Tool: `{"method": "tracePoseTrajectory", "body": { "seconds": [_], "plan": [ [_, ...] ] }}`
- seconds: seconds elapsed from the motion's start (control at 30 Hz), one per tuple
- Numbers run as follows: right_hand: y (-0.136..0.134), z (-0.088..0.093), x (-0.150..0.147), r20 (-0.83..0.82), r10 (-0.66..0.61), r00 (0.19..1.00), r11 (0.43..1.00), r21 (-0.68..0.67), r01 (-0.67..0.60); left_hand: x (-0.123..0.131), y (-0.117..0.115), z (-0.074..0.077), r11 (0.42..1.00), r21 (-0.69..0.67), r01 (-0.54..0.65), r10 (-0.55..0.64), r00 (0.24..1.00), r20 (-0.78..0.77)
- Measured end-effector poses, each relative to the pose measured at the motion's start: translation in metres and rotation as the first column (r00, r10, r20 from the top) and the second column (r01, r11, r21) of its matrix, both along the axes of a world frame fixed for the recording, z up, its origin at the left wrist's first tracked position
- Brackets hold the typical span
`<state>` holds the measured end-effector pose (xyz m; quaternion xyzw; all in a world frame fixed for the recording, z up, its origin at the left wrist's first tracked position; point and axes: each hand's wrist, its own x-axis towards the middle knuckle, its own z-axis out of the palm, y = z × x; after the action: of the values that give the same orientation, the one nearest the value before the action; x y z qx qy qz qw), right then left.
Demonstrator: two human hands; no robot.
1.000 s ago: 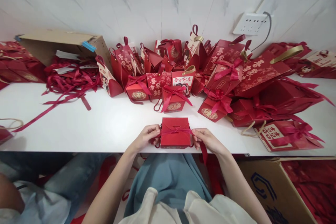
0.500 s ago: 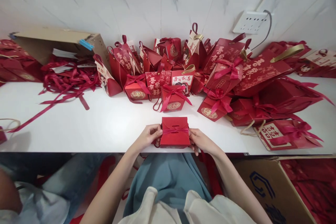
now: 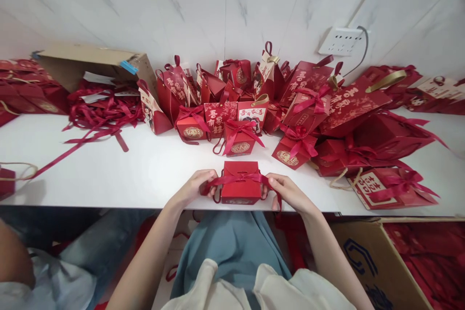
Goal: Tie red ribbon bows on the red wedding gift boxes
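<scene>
A small red gift box [image 3: 240, 192] stands at the front edge of the white table [image 3: 145, 169]. Across its top runs a dark pink ribbon [image 3: 232, 178], drawn out flat to both sides. My left hand [image 3: 203, 184] pinches the ribbon just left of the box. On the other side my right hand [image 3: 282, 190] grips the ribbon between thumb and fingers, and a loose end hangs below it. A dark red cord loop shows at the box's left side. Right behind stands a similar red box with a ribbon bow [image 3: 240, 139].
Several red gift boxes and bags [image 3: 305, 106] crowd along the wall. A cardboard box [image 3: 98, 57] at the left spills loose ribbons [image 3: 105, 114]. Below the table at right is an open carton [image 3: 358, 252] of red items. Another person's leg [image 3: 105, 242] is at lower left.
Both hands have moved outward from the box, drawing the ribbon wider. The ribbon now lies as a broader band over the lid, whose flaps look flatter. The view has shifted slightly.
</scene>
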<state>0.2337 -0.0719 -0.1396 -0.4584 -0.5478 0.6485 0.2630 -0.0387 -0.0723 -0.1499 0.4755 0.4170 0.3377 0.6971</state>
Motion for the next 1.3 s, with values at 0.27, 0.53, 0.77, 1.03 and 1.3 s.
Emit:
{"method": "tracePoseTrajectory", "body": {
  "seconds": [0.27,0.53,0.77,1.03,1.3],
  "plan": [
    [0.008,0.014,-0.005,0.003,-0.022,1.0,1.0,0.003,0.022,-0.003,0.006,0.016,0.993,0.024,0.114,-0.111,0.989,-0.093],
    [0.01,0.011,-0.003,0.026,-0.028,0.999,1.0,0.001,0.028,0.001,0.004,0.008,0.997,0.04,0.061,-0.054,0.988,-0.144],
    [0.01,-0.006,-0.009,-0.021,-0.056,0.998,0.998,0.02,0.056,0.006,0.005,-0.006,0.997,0.049,0.053,-0.047,0.991,-0.123],
    [0.009,-0.019,-0.018,-0.116,-0.098,0.988,0.992,-0.097,0.087,0.006,0.006,-0.01,0.996,0.065,0.06,-0.05,0.99,-0.135],
    [0.009,-0.024,-0.014,-0.079,-0.043,0.996,0.995,-0.089,0.036,0.009,0.004,-0.009,0.995,0.096,0.034,-0.018,0.987,-0.161]
  ]
}}
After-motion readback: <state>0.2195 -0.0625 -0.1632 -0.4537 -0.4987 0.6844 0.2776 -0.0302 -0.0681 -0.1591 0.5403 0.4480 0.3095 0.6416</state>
